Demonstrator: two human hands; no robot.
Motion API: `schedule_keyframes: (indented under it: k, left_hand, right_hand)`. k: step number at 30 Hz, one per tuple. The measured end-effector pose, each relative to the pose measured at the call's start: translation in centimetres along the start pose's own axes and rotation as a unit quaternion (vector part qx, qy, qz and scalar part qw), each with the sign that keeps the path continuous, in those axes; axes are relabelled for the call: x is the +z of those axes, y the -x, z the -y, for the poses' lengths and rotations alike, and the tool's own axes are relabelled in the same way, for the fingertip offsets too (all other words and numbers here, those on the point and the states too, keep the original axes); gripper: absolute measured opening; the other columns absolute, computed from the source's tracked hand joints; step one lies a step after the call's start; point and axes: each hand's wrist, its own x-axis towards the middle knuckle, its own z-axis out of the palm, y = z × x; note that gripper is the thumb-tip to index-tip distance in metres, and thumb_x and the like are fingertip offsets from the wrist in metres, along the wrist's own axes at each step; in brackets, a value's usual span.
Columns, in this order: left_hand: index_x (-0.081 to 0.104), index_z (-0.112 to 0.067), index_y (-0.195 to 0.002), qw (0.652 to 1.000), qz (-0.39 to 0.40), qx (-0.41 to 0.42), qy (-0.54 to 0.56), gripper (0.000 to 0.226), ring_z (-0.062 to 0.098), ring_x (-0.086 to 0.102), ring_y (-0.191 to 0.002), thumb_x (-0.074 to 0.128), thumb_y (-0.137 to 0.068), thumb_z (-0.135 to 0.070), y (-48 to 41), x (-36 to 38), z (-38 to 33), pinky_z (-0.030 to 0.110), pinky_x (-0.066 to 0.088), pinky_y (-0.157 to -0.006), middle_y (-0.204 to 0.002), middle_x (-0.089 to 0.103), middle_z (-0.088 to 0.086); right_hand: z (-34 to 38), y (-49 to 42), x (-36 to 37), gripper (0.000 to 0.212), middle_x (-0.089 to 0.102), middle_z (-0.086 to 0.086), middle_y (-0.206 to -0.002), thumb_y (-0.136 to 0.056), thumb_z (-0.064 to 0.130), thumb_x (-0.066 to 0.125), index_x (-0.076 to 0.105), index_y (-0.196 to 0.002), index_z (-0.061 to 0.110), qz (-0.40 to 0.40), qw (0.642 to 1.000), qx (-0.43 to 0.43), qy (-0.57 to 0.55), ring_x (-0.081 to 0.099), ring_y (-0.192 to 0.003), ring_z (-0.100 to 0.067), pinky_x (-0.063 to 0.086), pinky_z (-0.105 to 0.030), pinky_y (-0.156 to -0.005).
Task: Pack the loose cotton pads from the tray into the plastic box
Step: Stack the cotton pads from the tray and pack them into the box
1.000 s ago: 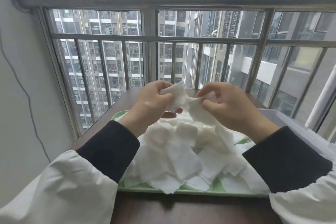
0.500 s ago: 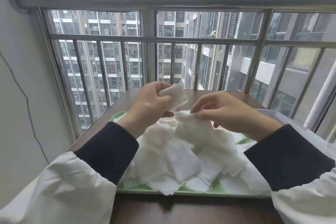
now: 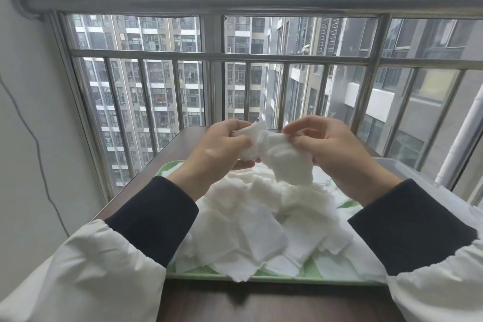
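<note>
A loose heap of white cotton pads [image 3: 261, 219] covers a pale green tray [image 3: 277, 277] on the dark wooden table. Above the heap, my left hand [image 3: 222, 151] grips a small stack of pads [image 3: 251, 136] between thumb and fingers. My right hand [image 3: 329, 149] pinches another clump of pads [image 3: 287, 162] that hangs down and touches the stack in my left hand. The translucent plastic box [image 3: 423, 178] sits to the right of the tray, mostly hidden behind my right arm.
The table [image 3: 261, 303] stands against a window with a metal railing [image 3: 214, 57] just beyond its far edge. A grey wall [image 3: 31, 138] with a thin cable closes the left side. My white and black sleeves cover both front corners of the tray.
My right hand has lifted a fresh clump of pads off the heap and brought it up against the stack held in my left hand.
</note>
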Motion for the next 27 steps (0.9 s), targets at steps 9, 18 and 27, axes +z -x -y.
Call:
schedule_keyframes:
  k: [9, 18, 27]
  left_hand:
    - [0.047, -0.027, -0.105, 0.997, -0.057, 0.037, -0.037, 0.039, 0.034, 0.067, -0.089, 0.056, -0.092, 0.009, -0.1, -0.3, 0.2, 0.036, 0.063, -0.062, -0.106, 0.060, 0.029]
    - [0.076, -0.012, -0.085, 0.999, 0.047, 0.014, 0.003, 0.022, 0.032, 0.074, -0.089, 0.062, -0.089, -0.028, 0.3, 0.0, -0.4, 0.039, 0.063, -0.078, -0.087, 0.075, 0.011]
    - [0.073, -0.023, -0.084, 0.985, -0.115, 0.097, -0.090, 0.009, 0.027, 0.075, -0.080, 0.072, -0.093, -0.022, -0.2, -1.6, -0.2, 0.049, 0.063, -0.072, -0.085, 0.074, 0.002]
  right_hand:
    - [0.1, 0.0, 0.0, 0.020, 0.074, -0.008, -0.099, -0.096, 0.006, 0.064, 0.075, -0.089, 0.021, 0.026, 0.999, 0.001, -0.021, 0.068, -0.083, -0.016, 0.054, -0.024, -0.065]
    - [-0.1, -0.1, 0.1, 0.014, 0.074, -0.006, -0.095, -0.094, 0.006, 0.066, 0.074, -0.092, 0.016, -0.023, 0.998, 0.014, -0.055, 0.069, -0.084, -0.019, 0.057, -0.036, -0.076]
    - [-0.5, -0.2, -0.1, 0.027, 0.074, 0.012, -0.074, -0.086, 0.005, 0.062, 0.076, -0.078, 0.026, -0.074, 0.981, -0.069, 0.167, 0.064, -0.071, 0.006, 0.045, -0.006, -0.061]
